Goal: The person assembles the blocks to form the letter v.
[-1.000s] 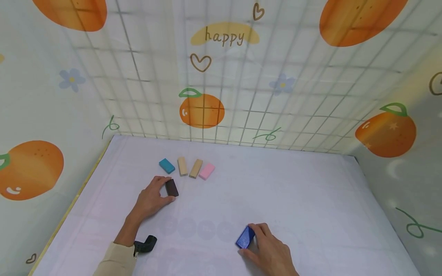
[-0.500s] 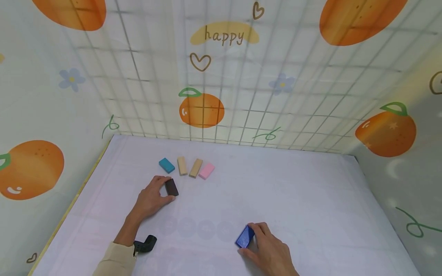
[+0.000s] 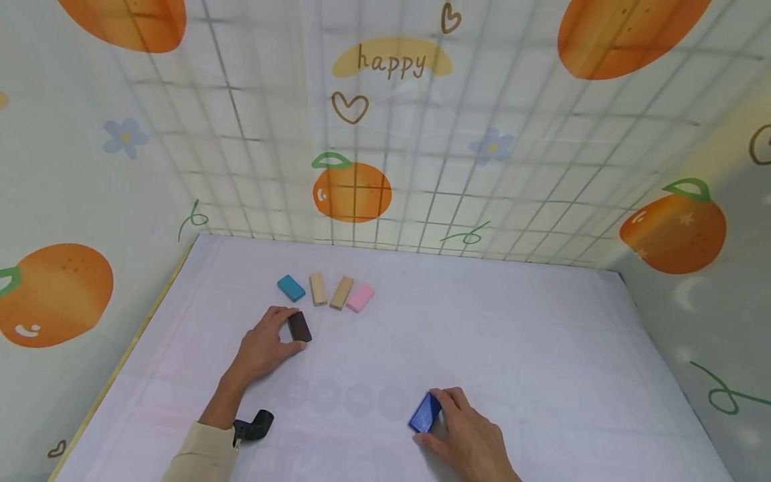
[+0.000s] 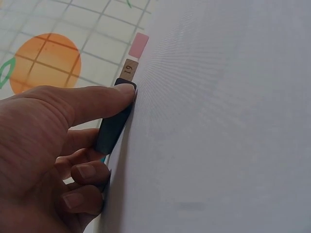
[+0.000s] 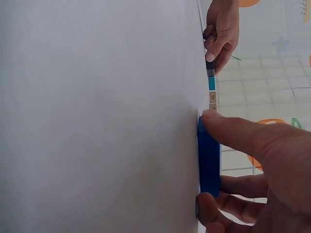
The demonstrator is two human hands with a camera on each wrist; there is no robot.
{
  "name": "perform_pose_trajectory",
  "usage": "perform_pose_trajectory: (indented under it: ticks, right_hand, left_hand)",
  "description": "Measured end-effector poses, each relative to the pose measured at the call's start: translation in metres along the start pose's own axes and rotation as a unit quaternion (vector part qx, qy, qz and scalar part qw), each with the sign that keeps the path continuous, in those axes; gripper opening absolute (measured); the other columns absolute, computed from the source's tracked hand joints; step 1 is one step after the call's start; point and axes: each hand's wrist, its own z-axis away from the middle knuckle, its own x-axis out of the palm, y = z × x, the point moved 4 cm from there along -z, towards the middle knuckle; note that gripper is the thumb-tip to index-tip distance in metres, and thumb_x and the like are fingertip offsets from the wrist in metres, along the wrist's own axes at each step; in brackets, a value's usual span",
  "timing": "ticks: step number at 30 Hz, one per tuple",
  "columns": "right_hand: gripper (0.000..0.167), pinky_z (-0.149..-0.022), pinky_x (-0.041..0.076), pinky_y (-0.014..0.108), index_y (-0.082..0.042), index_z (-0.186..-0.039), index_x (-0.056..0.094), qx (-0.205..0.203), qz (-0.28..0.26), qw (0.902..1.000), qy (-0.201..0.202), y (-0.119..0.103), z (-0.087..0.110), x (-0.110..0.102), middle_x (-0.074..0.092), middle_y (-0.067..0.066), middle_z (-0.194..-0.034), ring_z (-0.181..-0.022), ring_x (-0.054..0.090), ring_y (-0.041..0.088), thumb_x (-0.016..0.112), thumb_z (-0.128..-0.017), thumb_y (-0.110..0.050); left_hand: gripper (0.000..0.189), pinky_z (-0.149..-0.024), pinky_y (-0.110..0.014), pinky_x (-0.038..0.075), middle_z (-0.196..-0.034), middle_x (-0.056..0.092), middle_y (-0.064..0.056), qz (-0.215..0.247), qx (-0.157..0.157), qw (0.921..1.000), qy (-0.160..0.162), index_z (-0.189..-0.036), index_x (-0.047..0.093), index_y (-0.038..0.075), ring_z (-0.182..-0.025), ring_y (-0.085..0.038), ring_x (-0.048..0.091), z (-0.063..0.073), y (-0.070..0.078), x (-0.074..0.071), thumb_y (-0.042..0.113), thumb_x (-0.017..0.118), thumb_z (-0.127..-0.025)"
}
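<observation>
The left hand pinches the dark block, front-left of the pink block. The right hand pinches the blue block, front-right of the pink block. Both grasp by the two ends, probably to keep control. Left of the pink block, the wooden blocks and teal block lie apart, perhaps for easy reaching
</observation>
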Motion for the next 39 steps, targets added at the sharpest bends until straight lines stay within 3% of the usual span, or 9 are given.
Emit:
perform_pose_trajectory:
  ticks: [8, 16, 29, 39]
  right_hand:
    - [0.076, -0.060, 0.052, 0.043, -0.013, -0.136, 0.060, -0.010, 0.002, 0.9998, 0.019, 0.000, 0.004, -0.001, 0.056, 0.003, -0.125, -0.080, 0.061, 0.014, 0.085, -0.076, -0.053]
    - [0.077, -0.059, 0.052, 0.043, -0.013, -0.136, 0.060, -0.006, 0.004, 0.9999, 0.014, -0.001, 0.003, 0.000, 0.056, 0.005, -0.125, -0.076, 0.058, 0.013, 0.085, -0.075, -0.054]
    - [0.077, -0.059, 0.052, 0.044, -0.012, -0.136, 0.060, -0.011, -0.001, 0.9998, 0.016, -0.002, 0.003, -0.001, 0.056, 0.006, -0.125, -0.078, 0.060, 0.015, 0.085, -0.075, -0.052]
    - [0.079, -0.063, 0.054, 0.046, -0.013, -0.137, 0.060, 0.010, 0.005, 0.9999, -0.005, -0.001, 0.000, 0.001, 0.056, 0.006, -0.126, -0.082, 0.062, 0.016, 0.085, -0.075, -0.054]
  left_hand:
    - [0.071, -0.101, -0.066, 0.041, -0.149, 0.045, -0.018, 0.000, -0.002, 1.0000, -0.003, -0.149, 0.049, 0.009, -0.130, -0.039, 0.052, -0.001, 0.000, 0.001, 0.028, 0.080, -0.087]
    - [0.070, -0.101, -0.063, 0.043, -0.147, 0.047, -0.017, 0.010, 0.000, 0.9999, -0.006, -0.148, 0.050, 0.009, -0.129, -0.038, 0.053, 0.004, 0.004, 0.000, 0.028, 0.081, -0.087]
    - [0.070, -0.098, -0.055, 0.048, -0.144, 0.050, -0.008, 0.011, 0.017, 0.9996, -0.018, -0.145, 0.054, 0.015, -0.118, -0.027, 0.059, 0.020, 0.035, 0.010, 0.030, 0.084, -0.084]
    - [0.067, -0.097, -0.055, 0.048, -0.138, 0.054, -0.005, 0.011, 0.040, 0.9988, -0.027, -0.141, 0.057, 0.017, -0.115, -0.025, 0.060, 0.028, 0.057, 0.013, 0.030, 0.086, -0.082]
